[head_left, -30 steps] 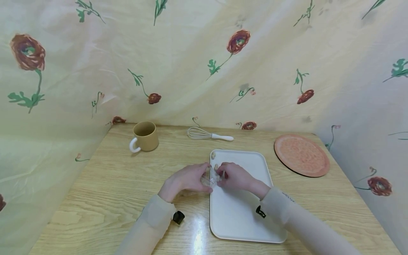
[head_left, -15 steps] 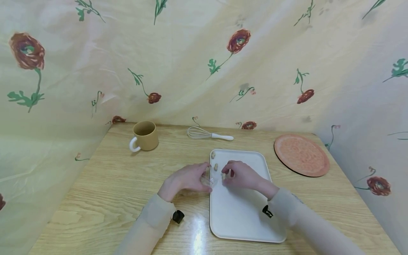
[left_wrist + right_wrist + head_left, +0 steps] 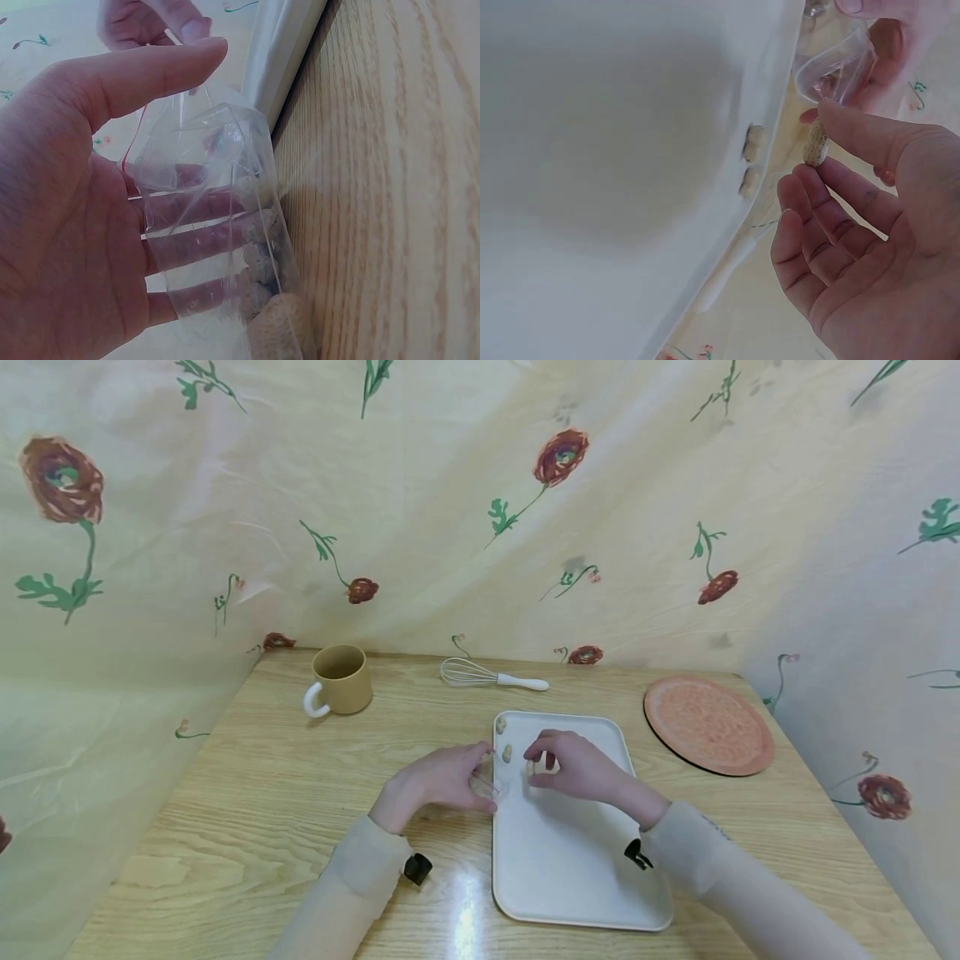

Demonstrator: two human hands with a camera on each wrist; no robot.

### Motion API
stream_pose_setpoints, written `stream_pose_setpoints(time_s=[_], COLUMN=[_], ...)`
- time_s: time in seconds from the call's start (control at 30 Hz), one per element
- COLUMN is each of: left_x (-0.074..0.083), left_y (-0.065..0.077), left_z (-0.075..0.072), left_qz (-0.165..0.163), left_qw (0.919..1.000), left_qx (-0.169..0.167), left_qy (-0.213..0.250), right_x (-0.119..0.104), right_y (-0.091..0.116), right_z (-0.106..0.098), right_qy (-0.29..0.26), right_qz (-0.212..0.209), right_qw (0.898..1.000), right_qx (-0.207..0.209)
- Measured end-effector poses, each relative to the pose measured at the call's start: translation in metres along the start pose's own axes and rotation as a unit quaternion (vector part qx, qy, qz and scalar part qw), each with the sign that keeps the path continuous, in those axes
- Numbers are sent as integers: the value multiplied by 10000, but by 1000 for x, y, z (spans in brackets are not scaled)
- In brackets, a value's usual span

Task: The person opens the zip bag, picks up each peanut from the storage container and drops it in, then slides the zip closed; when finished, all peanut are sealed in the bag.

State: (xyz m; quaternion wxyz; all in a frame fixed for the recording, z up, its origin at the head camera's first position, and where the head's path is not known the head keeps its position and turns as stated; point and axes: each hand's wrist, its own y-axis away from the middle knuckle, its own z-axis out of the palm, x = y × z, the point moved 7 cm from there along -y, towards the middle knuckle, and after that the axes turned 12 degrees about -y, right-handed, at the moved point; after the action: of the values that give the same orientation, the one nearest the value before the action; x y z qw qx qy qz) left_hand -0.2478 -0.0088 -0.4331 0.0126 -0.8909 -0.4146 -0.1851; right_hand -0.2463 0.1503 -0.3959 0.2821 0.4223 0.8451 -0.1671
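Note:
My right hand (image 3: pixel 573 767) is over the left part of a white rectangular tray (image 3: pixel 577 868). Between its thumb and fingertips it pinches a peanut (image 3: pixel 815 144) in its shell. Two more peanuts lie inside the tray by its left edge, one (image 3: pixel 501 724) near the far corner and one (image 3: pixel 507 753) closer to me. At that same edge my left hand (image 3: pixel 438 781) holds a clear plastic bag (image 3: pixel 214 139), thumb on one side and fingers on the other. Several peanuts (image 3: pixel 262 259) are inside the bag, low down by the wooden table.
A white-handled whisk (image 3: pixel 495 677) lies behind the tray. At the back left stands a tan mug (image 3: pixel 347 685) with a white handle. A round pink plate (image 3: pixel 708 727) is to the right. Flowered cloth (image 3: pixel 450 527) hangs behind the wooden table (image 3: pixel 225 843).
My right hand has drawn away from the bag, rightward and slightly upward in the head view, with a peanut in its fingertips. The left hand has stayed in place with the bag.

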Motion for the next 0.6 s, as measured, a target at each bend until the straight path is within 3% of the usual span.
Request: stream_pose_setpoints(time_s=[0.6], left_x=[0], left_y=[1], left_z=[0], left_qz=[-16], left_qw=[9999], left_qx=[-104], left_qy=[-39], right_x=[-24], right_y=[-11], right_z=[6], right_qy=[-98], right_qz=[-442], right_qw=[9989], right_qx=[-88])
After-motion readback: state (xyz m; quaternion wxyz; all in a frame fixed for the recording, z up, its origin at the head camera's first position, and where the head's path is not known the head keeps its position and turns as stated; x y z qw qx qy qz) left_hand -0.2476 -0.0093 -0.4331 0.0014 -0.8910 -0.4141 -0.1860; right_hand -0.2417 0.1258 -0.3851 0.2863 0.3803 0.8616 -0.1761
